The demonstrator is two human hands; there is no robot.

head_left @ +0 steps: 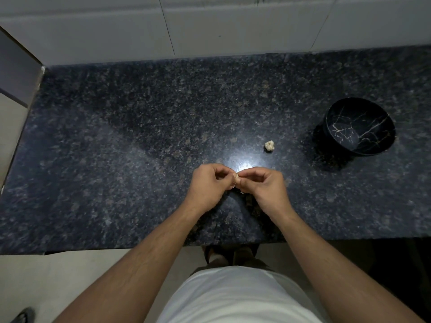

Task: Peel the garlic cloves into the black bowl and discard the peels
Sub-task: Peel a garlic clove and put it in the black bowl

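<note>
My left hand [208,185] and my right hand [263,186] meet above the front middle of the dark granite counter [116,159]. Between their fingertips they pinch a small pale garlic clove [237,179], mostly hidden by the fingers. A partial garlic bulb [269,145] lies on the counter a little beyond and to the right of my hands. The black bowl [360,127] with gold vein lines stands at the right; I see nothing inside it.
A white tiled wall [210,26] runs along the back of the counter. The counter's left end meets a grey panel [16,71]. Its front edge is just below my forearms, with the floor and my feet beneath.
</note>
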